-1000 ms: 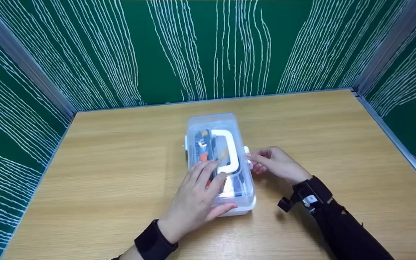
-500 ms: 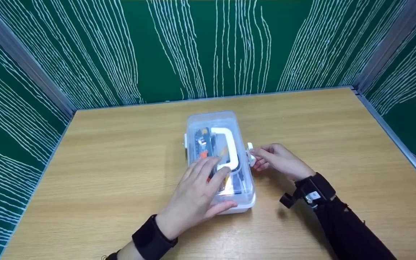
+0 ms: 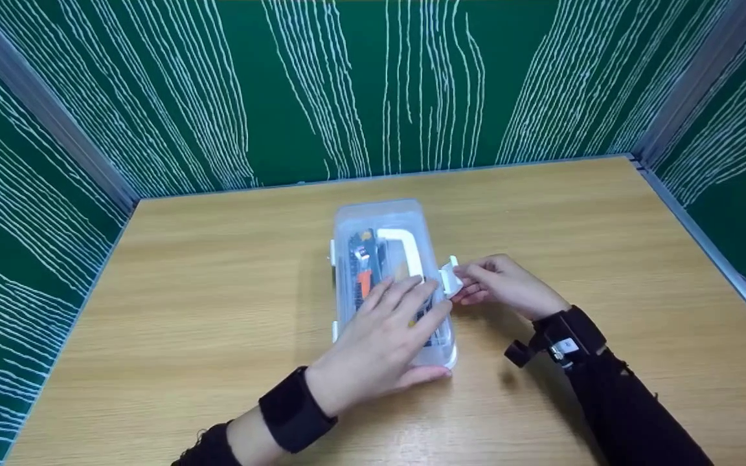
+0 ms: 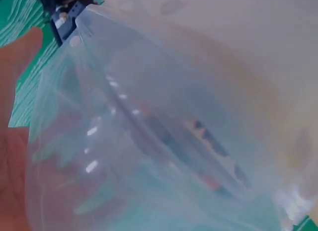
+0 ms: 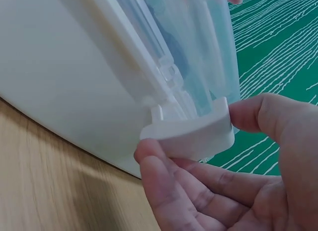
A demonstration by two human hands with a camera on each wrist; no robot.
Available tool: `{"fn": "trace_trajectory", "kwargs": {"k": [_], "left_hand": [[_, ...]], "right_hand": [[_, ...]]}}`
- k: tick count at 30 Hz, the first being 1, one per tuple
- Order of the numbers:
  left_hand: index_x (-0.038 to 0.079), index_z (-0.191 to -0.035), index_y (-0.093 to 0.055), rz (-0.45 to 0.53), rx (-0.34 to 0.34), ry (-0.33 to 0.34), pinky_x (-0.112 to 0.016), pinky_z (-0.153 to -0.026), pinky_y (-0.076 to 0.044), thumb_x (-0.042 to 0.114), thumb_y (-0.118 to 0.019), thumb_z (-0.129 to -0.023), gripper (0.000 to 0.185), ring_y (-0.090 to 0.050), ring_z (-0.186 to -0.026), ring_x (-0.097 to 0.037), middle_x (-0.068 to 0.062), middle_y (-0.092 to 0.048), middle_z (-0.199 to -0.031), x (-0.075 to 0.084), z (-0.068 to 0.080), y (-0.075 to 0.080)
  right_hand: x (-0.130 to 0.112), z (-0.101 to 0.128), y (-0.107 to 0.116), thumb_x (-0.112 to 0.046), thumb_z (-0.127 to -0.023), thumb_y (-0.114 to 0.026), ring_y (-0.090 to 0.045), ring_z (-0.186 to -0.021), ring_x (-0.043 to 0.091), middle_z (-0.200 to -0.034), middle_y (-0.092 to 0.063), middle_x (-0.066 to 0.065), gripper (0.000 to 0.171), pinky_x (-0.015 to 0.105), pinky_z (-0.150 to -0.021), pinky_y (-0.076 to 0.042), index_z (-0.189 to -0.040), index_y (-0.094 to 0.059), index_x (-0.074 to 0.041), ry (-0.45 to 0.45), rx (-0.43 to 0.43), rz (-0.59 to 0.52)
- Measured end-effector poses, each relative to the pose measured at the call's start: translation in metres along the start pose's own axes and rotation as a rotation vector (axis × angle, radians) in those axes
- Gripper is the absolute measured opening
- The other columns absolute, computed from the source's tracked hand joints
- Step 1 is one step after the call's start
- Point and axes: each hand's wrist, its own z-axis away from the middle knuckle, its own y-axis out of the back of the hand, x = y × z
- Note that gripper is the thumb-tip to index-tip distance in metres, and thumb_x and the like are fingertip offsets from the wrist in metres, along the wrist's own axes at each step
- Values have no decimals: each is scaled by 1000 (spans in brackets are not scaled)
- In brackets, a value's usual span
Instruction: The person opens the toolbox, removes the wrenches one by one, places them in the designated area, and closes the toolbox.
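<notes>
Tabletop [image 3: 204, 291] spreads wide to the left of the box [image 3: 376, 211] and further out past your right hand [image 3: 509, 288], with a narrower strip of wood behind the box before the far edge. That edge meets a green panel [image 3: 282, 162] streaked with white lines; more panels rise at both sides, and a metal rail [image 3: 710, 252] borders the table on your right. The box sits near the middle of the table, its long sides running away from you, well apart from the left and right edges.

The box is see-through plastic, its lid down. Under the lid you can see an orange-handled tool [image 3: 364, 283] with a metal head, beside dark items too unclear to name. A white handle [image 3: 405, 249] lies along the lid, partly covered by your left hand [image 3: 383, 336]. That hand rests spread on the lid, fingers extended, thumb along the near end. Your right thumb and fingers pinch the white latch [image 3: 451, 279], which stands outward from the box's right side. Two white fittings [image 3: 332, 252] show on the opposite side. From your left wrist, cloudy plastic fills most of the view, the contents blurred.
</notes>
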Motion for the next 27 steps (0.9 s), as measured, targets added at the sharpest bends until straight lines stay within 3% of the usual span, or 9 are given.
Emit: {"fn": "trace_trajectory", "kwargs": {"k": [7, 14, 20, 27], "left_hand": [[20, -155, -54, -44, -63, -20, -56, -130, -35, 72, -51, -103, 74, -47, -153, -30, -8, -52, -162, 2, -5, -2], [21, -153, -56, -47, -55, -18, -55, -128, -40, 67, -49, -106, 65, -51, -150, -28, -7, -53, -161, 2, -7, -5], [25, -155, -55, -51, -65, -19, -55, -130, -37, 65, -47, -108, 62, -52, -148, -28, -8, -51, -163, 3, -7, -6], [26, -149, -59, -64, -44, -16, -53, -127, -42, 64, -49, -108, 57, -53, -146, -29, -9, -54, -160, 4, -8, -8]], "right_hand": [[5, -3, 6, -19, -109, -56, -78, -89, 15, -100, -80, 7, 38, 29, -87, -66, -126, -68, 13, -6, 10, 21], [11, -3, 13, -15, -107, -62, -75, -84, 13, -95, -77, 4, 36, 25, -81, -66, -129, -67, 13, -13, 10, 57], [14, -3, 16, -17, -106, -67, -74, -84, 11, -98, -79, 5, 42, 23, -81, -65, -136, -64, 13, -27, -1, 65], [17, -5, 16, -17, -105, -69, -74, -85, 12, -102, -78, 7, 40, 22, -79, -64, -134, -66, 10, -59, 30, 156]]}}
